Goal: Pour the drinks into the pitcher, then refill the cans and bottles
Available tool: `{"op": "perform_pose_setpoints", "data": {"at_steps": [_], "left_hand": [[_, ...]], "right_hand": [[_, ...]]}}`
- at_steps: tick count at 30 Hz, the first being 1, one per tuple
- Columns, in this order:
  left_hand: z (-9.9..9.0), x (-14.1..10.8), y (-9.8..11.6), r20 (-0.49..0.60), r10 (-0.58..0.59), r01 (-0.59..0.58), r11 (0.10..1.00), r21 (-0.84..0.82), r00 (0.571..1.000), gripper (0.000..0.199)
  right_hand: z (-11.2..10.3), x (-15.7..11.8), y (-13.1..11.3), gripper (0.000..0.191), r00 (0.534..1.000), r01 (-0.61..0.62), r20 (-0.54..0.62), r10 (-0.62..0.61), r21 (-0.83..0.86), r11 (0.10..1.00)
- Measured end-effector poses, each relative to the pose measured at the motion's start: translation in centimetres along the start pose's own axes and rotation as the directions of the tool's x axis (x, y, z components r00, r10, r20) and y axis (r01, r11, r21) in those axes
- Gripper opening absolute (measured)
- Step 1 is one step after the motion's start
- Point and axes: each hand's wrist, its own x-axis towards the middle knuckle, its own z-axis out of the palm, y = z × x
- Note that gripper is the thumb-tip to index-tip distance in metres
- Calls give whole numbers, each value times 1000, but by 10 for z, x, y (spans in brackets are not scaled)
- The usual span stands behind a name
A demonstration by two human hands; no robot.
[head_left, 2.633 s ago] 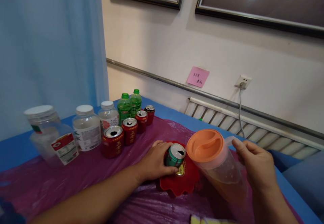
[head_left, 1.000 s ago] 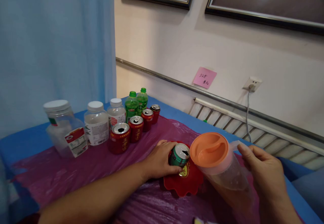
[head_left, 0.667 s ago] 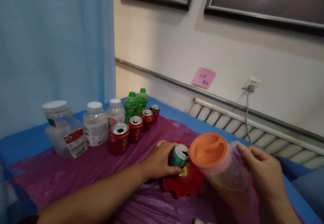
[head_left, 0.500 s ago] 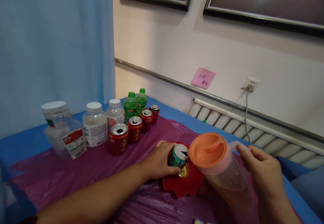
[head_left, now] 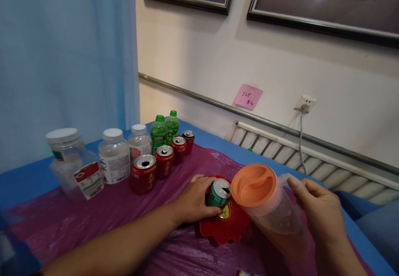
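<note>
My left hand (head_left: 198,201) is wrapped round a green drink can (head_left: 218,193) with a silver top and an open mouth. That can is over a red scalloped tray (head_left: 224,228) with a gold emblem. In my right hand (head_left: 322,205) is the handle of a clear plastic pitcher (head_left: 280,222) with an orange lid. The pitcher leans left, its lid close beside the can's top, and cloudy brownish liquid lies in its lower part. I cannot make out any stream between pitcher and can.
Left of my hands stand several opened red cans (head_left: 144,174), two green bottles (head_left: 158,132) and white-capped clear jars (head_left: 114,159). A purple plastic sheet (head_left: 124,209) covers part of the blue table (head_left: 215,139). Behind are a radiator (head_left: 274,155) and a plugged-in cord (head_left: 301,139).
The whole view has shifted slightly. Both hands keep their holds, and the pitcher stays tilted beside the can with almost no visible movement.
</note>
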Motion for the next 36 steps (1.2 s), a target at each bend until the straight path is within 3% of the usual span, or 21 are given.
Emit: {"op": "perform_pose_setpoints", "data": {"at_steps": [11, 36], "left_hand": [[0, 0, 0, -1, -8, 8, 999, 34, 1000, 70], [0, 0, 1, 10, -1, 0, 999, 35, 1000, 66]], "right_hand": [[1, 0, -2, 54, 999, 44, 0, -44, 16, 999], [0, -3, -4, 53, 1000, 18, -9, -18, -18, 1000]]}}
